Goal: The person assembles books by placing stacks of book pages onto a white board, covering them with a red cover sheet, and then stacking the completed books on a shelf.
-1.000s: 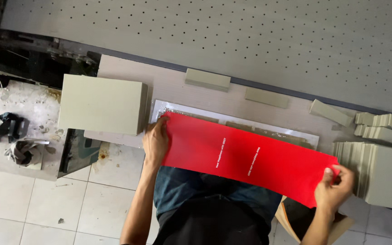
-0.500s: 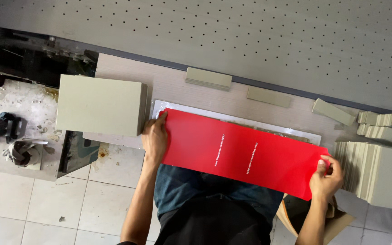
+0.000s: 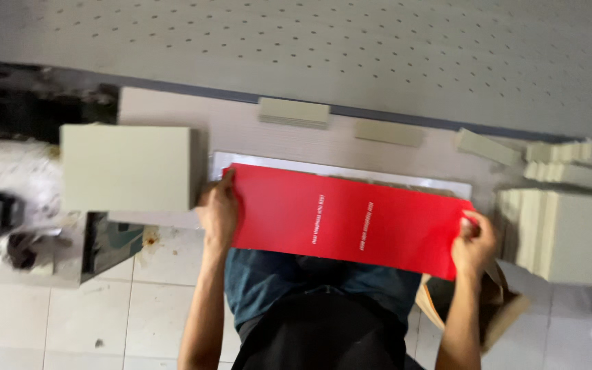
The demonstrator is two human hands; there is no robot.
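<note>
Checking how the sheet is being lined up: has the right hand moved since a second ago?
Yes. The right hand, gripping the red sheet, has drawn in leftward, away from the cream board stack it was nearly touching.

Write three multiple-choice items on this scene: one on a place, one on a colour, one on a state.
1. Where is the stack of pale boards?
A. beside the left hand
B. on the floor tiles
C. on the sheet

2. What colour is the long sheet?
A. blue
B. red
C. green

3. How is the sheet held?
A. by one hand
B. by no hand
C. by both hands, one at each end

Answers: 1 A, it sits next to the left hand. 2 B, plainly red. 3 C, the right hand grips the other end.
</note>
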